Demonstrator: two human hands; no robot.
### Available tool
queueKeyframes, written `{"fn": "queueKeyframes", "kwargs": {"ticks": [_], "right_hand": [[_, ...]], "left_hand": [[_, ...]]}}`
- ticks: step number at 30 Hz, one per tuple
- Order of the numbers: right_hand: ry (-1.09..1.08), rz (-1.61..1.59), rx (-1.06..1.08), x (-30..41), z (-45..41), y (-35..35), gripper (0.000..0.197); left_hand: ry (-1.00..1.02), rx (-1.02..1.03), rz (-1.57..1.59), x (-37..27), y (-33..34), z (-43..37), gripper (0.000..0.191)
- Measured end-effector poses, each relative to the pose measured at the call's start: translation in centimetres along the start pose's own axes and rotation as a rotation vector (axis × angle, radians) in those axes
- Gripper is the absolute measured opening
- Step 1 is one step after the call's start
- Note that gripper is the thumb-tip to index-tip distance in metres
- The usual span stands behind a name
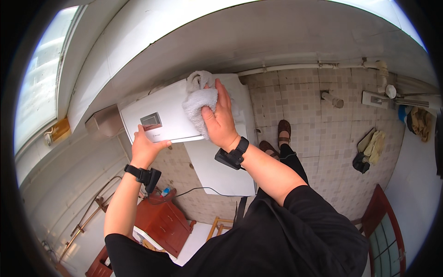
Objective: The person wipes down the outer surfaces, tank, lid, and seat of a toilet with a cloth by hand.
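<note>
A white appliance or cabinet [174, 107] with a flat top and a grey inset panel [151, 121] stands against the wall before me; its exact kind cannot be told. My left hand [145, 147] rests spread on its near left edge, beside the panel, and holds nothing. A bunched white terry cloth [199, 104] is in my right hand [221, 119], pressed on the right part of the white top. The thumb lies over the cloth, and the other fingers are partly behind it. Black straps with small boxes sit on both wrists.
Pipes [290, 66] run along the wall at the tiled floor. A short pipe stub [332, 99] stands to the right. Cloths [373, 147] hang or lie farther right. A red-brown cabinet [162, 221] is at the lower left, with a thin cable [204, 188] near it.
</note>
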State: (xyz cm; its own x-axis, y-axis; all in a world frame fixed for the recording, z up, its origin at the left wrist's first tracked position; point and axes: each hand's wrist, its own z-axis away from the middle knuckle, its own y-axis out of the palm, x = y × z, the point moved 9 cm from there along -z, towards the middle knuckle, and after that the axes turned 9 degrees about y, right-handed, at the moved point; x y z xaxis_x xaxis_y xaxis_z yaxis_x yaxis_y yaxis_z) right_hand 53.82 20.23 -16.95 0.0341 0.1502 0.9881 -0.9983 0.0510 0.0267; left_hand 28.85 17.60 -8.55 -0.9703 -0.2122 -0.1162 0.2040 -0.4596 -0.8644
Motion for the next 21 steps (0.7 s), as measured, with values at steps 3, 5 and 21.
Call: {"fn": "queueKeyframes", "kwargs": {"ticks": [3, 5, 21], "right_hand": [[-0.017, -0.015, 0.019, -1.4, -0.7, 0.0, 0.053], [0.065, -0.134, -0.039, -3.1, -1.4, -0.1, 0.057], [0.233, -0.135, -0.082, -16.6, -5.5, -0.7, 0.051]], "left_hand": [[0.003, -0.016, -0.018, 0.8, 0.2, 0.0, 0.081], [0.009, -0.05, -0.043, 1.2, 0.2, 0.2, 0.079], [0.016, -0.031, 0.142, 0.7, 0.6, 0.1, 0.073]]}}
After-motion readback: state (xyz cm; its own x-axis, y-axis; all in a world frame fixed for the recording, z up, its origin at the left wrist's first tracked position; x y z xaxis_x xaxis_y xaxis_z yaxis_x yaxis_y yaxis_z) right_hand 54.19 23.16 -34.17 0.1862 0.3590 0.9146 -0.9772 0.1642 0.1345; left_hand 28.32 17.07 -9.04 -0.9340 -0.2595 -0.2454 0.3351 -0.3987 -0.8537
